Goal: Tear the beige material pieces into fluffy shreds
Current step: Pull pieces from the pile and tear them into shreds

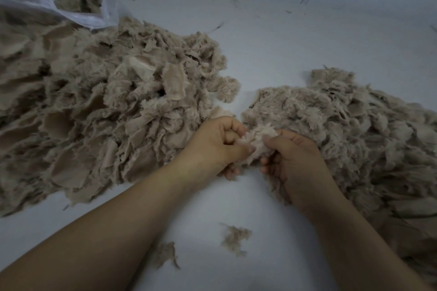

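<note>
Gripping one beige material piece (259, 143) between both hands, the person works right in the gap between the two heaps. In the head view, the left hand (217, 145) has its fingers and thumb curled round the piece's left edge, and the right hand (292, 160) pinches its right edge. The fists sit close together, which looks like the set-up for a short, sharp pull apart.

The big heap on the left (101, 106) shows many flat, smooth-backed patches among the fuzz, so it reads as the supply waiting to be torn. The heap on the right (354, 130) looks looser and fluffier, likely the finished shreds, lying just beside the right hand for an easy drop. That sorting is a judgement, though; the two heaps are not sharply different. A few stray tufts (235, 238) lie on the white surface (307, 38) between the forearms; whether that is a bench or the floor is hard to tell.

A clear plastic bag (78, 4) at the top left holds more beige stuff, blurred. Both heaps run off the frame edges, so their full extent is hidden. The lower fingers of each hand are tucked under the piece, and no tear line shows.
</note>
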`<state>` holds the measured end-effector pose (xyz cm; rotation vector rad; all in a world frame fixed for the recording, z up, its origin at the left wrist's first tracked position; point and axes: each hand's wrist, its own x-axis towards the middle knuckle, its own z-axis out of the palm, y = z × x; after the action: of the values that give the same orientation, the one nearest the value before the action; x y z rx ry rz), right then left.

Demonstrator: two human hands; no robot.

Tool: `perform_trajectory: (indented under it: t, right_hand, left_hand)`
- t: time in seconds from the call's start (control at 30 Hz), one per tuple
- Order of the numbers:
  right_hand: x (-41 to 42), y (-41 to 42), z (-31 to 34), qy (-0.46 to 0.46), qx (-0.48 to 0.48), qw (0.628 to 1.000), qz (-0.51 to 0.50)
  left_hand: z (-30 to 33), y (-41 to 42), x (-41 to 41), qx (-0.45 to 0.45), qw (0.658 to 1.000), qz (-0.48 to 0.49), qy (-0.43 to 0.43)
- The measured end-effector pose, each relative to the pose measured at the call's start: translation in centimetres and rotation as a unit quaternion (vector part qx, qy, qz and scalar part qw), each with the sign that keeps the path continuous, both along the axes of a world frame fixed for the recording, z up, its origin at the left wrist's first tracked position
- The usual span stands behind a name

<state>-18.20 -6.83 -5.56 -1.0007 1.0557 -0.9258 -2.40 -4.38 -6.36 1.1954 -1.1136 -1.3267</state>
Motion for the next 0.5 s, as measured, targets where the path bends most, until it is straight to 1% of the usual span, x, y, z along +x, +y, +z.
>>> perform_trajectory:
  t: [0.07, 0.13, 0.2, 0.3, 0.37, 0.43, 0.5]
  right_hand:
    - [-0.1, 0.13, 0.11, 0.008, -0.019, 1.0, 0.021]
    - [-0.1, 0.33, 0.25, 0.042, -0.044, 0.997, 0.042]
    - [-0.04, 0.34, 0.16, 0.053, -0.051, 0.997, 0.04]
    - [0.04, 0.22, 0.03, 0.01, -0.033, 0.999, 0.019]
    - [0.02, 0.1, -0.02, -0.002, -0.024, 1.0, 0.011]
    - [-0.01, 0.01, -0.06, 0.001, -0.022, 1.0, 0.015]
    - [0.04, 0.13, 0.06, 0.026, -0.034, 0.998, 0.043]
  left_hand:
    - [-0.06, -0.04, 0.22, -0.005, 0.999, -0.034, -0.023]
    - [-0.07, -0.01, 0.25, -0.014, 0.998, -0.054, -0.038]
    - [-0.09, -0.04, 0.3, -0.022, 0.998, -0.046, -0.031]
    - [-0.03, -0.18, 0.29, -0.025, 1.0, -0.006, -0.007]
    - [-0.04, -0.24, 0.19, -0.011, 1.0, 0.015, 0.02]
    - [-0.02, -0.16, 0.15, -0.005, 0.999, 0.016, 0.028]
    - [0.05, 0.01, 0.12, -0.013, 1.0, -0.002, 0.01]
